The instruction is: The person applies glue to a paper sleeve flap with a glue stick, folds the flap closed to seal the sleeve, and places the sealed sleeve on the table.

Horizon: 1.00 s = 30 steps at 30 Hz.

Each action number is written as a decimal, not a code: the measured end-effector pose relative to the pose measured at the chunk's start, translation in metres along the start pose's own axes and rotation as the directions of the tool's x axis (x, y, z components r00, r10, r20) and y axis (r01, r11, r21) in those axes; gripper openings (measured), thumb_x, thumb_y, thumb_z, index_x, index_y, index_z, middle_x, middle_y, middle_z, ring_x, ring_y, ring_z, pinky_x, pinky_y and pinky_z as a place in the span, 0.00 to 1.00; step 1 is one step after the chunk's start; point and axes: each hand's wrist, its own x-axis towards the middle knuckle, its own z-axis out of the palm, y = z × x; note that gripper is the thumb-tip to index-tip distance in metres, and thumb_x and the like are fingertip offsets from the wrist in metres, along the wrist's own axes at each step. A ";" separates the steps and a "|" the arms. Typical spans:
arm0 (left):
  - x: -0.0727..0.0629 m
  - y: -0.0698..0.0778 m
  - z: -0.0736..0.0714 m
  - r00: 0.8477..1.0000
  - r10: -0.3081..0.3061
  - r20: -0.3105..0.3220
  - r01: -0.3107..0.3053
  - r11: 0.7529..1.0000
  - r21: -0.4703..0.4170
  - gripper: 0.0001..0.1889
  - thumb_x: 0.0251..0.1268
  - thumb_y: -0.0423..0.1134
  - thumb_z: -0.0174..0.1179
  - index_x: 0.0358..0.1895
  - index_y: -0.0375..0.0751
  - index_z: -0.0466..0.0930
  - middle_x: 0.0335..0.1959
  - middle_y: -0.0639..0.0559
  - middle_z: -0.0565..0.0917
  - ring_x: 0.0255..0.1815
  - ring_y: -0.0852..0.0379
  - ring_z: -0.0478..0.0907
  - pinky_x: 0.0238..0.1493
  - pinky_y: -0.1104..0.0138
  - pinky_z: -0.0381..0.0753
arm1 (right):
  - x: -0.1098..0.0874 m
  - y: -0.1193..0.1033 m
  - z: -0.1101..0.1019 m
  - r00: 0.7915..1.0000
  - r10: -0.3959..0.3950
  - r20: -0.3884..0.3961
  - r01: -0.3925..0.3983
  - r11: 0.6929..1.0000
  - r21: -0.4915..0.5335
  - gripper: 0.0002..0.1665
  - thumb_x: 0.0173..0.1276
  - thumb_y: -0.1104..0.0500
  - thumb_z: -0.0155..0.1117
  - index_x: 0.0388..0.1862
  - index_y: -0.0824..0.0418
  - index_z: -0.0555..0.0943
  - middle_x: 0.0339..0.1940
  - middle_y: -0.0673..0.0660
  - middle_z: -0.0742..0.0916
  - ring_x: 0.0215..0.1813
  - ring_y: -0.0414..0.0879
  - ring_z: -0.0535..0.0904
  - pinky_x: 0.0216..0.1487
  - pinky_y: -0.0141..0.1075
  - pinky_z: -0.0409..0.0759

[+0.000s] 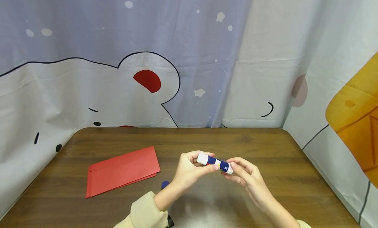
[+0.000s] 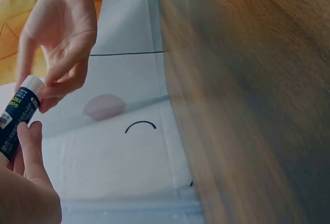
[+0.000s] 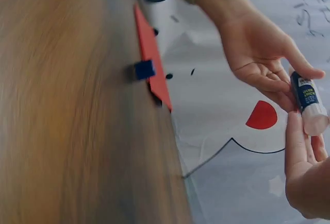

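Observation:
Above the table, both hands are on a glue stick (image 1: pixel 217 163) with a dark blue label and white ends; its printed lettering shows in the right wrist view. My left hand (image 1: pixel 191 170) grips the barrel, its thumb along the label and fingers behind. With thumb and fingers, my right hand (image 1: pixel 249 178) pinches the white end on the right. The stick tilts slightly down toward that side. A blue cap (image 1: pixel 165 184), seen also in the right wrist view (image 3: pixel 145 69), sits on the table beside my left forearm, which partly covers it in the head view.
Red paper pieces (image 1: pixel 124 171) lie overlapping at the left of the brown wooden table (image 1: pixel 236 141). A printed curtain (image 1: pixel 203 57) hangs behind the table and along its sides. A black band shows at my left sleeve (image 1: pixel 147 210).

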 end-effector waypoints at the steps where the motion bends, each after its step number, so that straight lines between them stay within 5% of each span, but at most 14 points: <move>1: 0.000 0.000 0.000 1.000 0.004 0.006 -0.004 1.000 0.003 0.18 0.47 0.31 0.73 0.43 0.28 0.83 0.44 0.36 0.86 0.36 0.63 0.86 0.38 0.70 0.83 | 0.000 0.000 -0.001 0.999 0.039 -0.006 -0.039 0.999 0.020 0.14 0.74 0.67 0.47 0.46 0.55 0.80 0.40 0.47 0.87 0.44 0.41 0.86 0.48 0.33 0.82; 5: -0.001 0.001 0.001 1.000 0.006 -0.007 -0.006 0.999 0.038 0.17 0.46 0.33 0.74 0.41 0.30 0.84 0.44 0.38 0.87 0.36 0.62 0.86 0.37 0.70 0.83 | -0.001 0.001 -0.002 0.996 0.074 -0.056 -0.071 0.996 0.044 0.16 0.71 0.69 0.52 0.45 0.52 0.81 0.38 0.48 0.90 0.41 0.41 0.87 0.44 0.30 0.83; 10: 0.000 0.000 0.005 0.998 -0.012 -0.058 0.015 0.999 0.045 0.15 0.46 0.33 0.74 0.38 0.30 0.85 0.41 0.40 0.88 0.33 0.62 0.86 0.35 0.71 0.83 | -0.002 0.003 0.000 0.992 -0.054 -0.112 0.052 0.999 -0.014 0.20 0.66 0.74 0.56 0.45 0.51 0.83 0.38 0.47 0.90 0.38 0.38 0.87 0.39 0.30 0.83; 17: -0.001 0.002 0.007 0.995 -0.051 -0.091 0.051 0.999 -0.012 0.15 0.47 0.33 0.73 0.38 0.27 0.84 0.36 0.38 0.88 0.28 0.64 0.84 0.31 0.68 0.84 | -0.002 0.006 0.006 0.954 -0.235 -0.186 0.211 0.967 -0.141 0.24 0.55 0.80 0.63 0.45 0.58 0.83 0.40 0.47 0.90 0.42 0.38 0.87 0.40 0.30 0.83; 25: -0.002 0.000 0.008 0.988 -0.091 -0.123 0.086 0.995 -0.043 0.17 0.48 0.36 0.73 0.38 0.27 0.83 0.30 0.42 0.88 0.27 0.62 0.85 0.30 0.66 0.84 | -0.003 0.009 0.009 0.920 -0.351 -0.175 0.282 0.901 -0.329 0.22 0.48 0.79 0.70 0.45 0.78 0.77 0.42 0.43 0.89 0.40 0.38 0.86 0.40 0.30 0.83; 30: -0.003 0.000 0.007 0.988 -0.085 -0.129 0.082 0.996 -0.032 0.17 0.48 0.36 0.74 0.37 0.27 0.83 0.30 0.42 0.88 0.26 0.62 0.84 0.29 0.65 0.84 | -0.003 0.009 0.010 0.920 -0.368 -0.131 0.293 0.872 -0.391 0.21 0.49 0.78 0.71 0.45 0.75 0.79 0.44 0.43 0.88 0.39 0.37 0.86 0.40 0.29 0.82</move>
